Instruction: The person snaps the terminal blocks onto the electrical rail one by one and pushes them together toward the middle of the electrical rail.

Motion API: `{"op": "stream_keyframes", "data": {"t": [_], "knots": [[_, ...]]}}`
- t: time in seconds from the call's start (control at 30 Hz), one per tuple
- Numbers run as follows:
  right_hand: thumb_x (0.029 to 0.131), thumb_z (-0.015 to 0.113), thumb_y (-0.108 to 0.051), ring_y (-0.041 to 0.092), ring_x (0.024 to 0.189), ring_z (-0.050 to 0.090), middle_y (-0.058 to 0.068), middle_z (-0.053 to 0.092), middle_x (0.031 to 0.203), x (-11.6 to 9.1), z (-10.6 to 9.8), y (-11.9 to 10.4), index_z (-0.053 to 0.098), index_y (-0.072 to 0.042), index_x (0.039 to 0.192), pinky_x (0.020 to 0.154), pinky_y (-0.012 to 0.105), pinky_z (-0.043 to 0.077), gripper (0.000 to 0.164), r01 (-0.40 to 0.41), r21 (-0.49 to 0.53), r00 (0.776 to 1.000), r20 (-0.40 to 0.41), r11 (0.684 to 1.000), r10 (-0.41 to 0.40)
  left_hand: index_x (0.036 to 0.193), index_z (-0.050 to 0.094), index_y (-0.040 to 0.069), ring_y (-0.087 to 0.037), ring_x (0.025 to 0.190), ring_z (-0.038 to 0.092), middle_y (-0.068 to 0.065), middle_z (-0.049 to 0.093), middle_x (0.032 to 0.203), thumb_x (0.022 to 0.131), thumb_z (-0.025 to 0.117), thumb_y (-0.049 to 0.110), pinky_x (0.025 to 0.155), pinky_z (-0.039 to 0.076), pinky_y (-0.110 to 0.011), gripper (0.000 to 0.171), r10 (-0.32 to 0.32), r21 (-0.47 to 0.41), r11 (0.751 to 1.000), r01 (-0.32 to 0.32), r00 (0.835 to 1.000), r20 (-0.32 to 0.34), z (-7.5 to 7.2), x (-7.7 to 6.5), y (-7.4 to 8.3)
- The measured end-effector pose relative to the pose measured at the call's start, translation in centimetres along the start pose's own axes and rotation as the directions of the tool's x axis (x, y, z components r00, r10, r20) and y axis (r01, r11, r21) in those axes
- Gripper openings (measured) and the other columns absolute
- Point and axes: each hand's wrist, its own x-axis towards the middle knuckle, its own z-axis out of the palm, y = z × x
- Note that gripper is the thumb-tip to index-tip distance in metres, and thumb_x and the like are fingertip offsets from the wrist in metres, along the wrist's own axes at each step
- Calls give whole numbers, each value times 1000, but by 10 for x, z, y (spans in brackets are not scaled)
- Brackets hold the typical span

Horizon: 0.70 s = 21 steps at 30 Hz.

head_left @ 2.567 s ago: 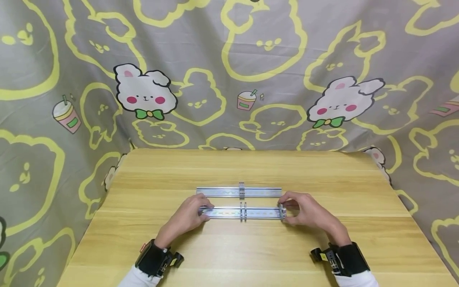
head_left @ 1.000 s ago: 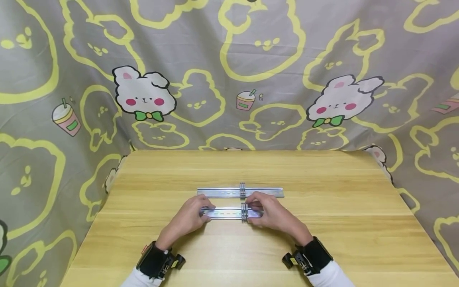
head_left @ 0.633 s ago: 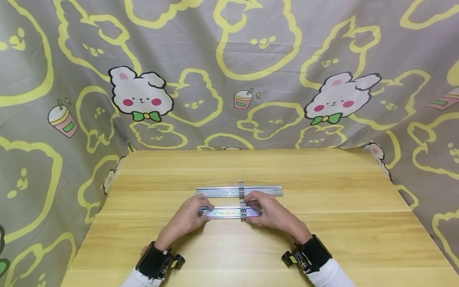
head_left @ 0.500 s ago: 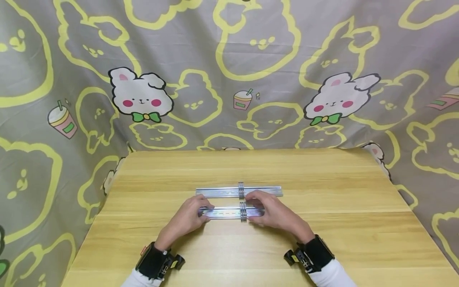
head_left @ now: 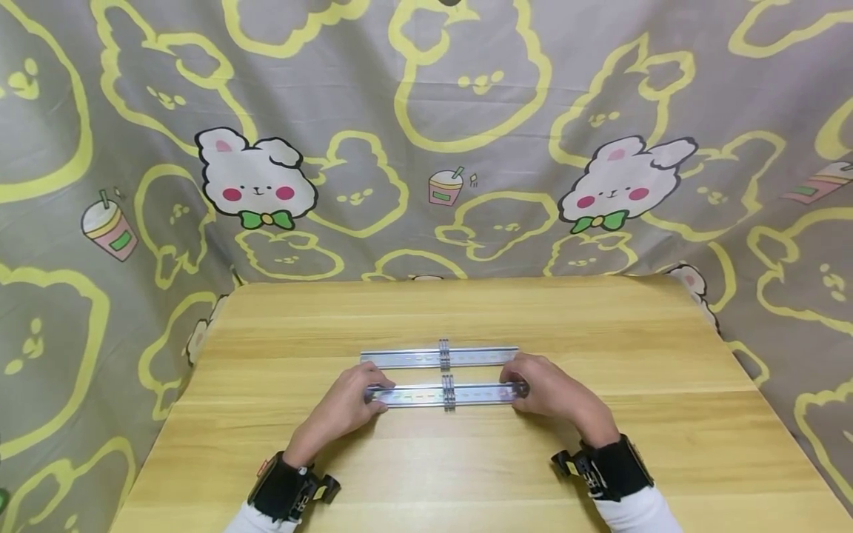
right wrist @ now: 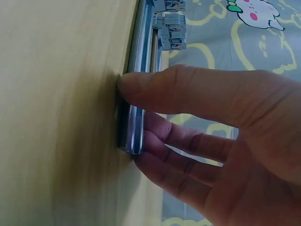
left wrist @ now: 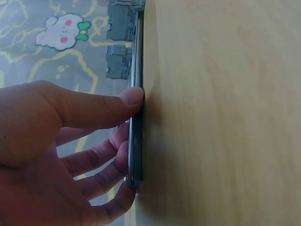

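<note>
Two slotted metal DIN rails lie parallel on the table. At the left end of the nearer DIN rail (head_left: 413,397), my left hand (head_left: 343,400) grips it between thumb and fingers. My right hand (head_left: 553,389) holds the same rail's right end, thumb on the near edge and fingers at the far one, as the right wrist view shows. Several thin grey terminal blocks (head_left: 449,393) sit together near the middle of this rail. The farther DIN rail (head_left: 400,359) carries a similar group of terminal blocks (head_left: 444,354). Grey blocks (right wrist: 170,32) also stand up from the rails in the right wrist view.
The wooden table (head_left: 426,474) extends around both rails. A grey curtain (head_left: 373,89) with yellow outlines and rabbit prints hangs behind it and at both sides. Each wrist wears a black strap with a small camera.
My right hand slid a terminal block from the rail's right end leftward to the others at the middle, let go, and moved back to grip the right end. My left hand stayed.
</note>
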Motion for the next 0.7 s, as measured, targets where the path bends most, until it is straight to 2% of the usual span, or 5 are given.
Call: {"op": "stream_keyframes", "data": {"t": [0.33,0.53,0.63,0.7], "knots": [[70,81,-3,21,80,56,6,62,90,2,2,2,66,-5,94,70,38,52,29,-14,17,1000,4,1000,14,102,76,3,-21,82,58,-7,65,95,73,82,4,73,53,-38,30,-5,-31,1000,5,1000,0,2,1,-2],[76,80,-13,24,87,60,7,65,96,3,0,7,67,-3,103,75,42,54,31,-28,102,1000,14,994,26,108,74,2,-24,89,62,-8,67,100,76,80,7,79,56,-43,33,9,-53,999,-10,1000,-8,-8,-2,-10],[81,78,-17,28,97,62,12,67,107,5,-8,15,66,0,114,84,47,55,39,-39,103,997,-63,994,46,113,71,-1,-29,98,63,-13,68,107,83,75,10,87,55,-48,32,-11,-96,995,9,1000,-27,-23,-3,-16],[84,75,-18,32,107,60,16,65,118,8,-14,23,62,2,123,91,51,52,46,-44,70,987,-148,997,54,121,66,-2,-33,106,61,-18,66,116,89,69,12,93,52,-51,35,-21,-82,996,17,999,-43,-35,-1,-22]]}}
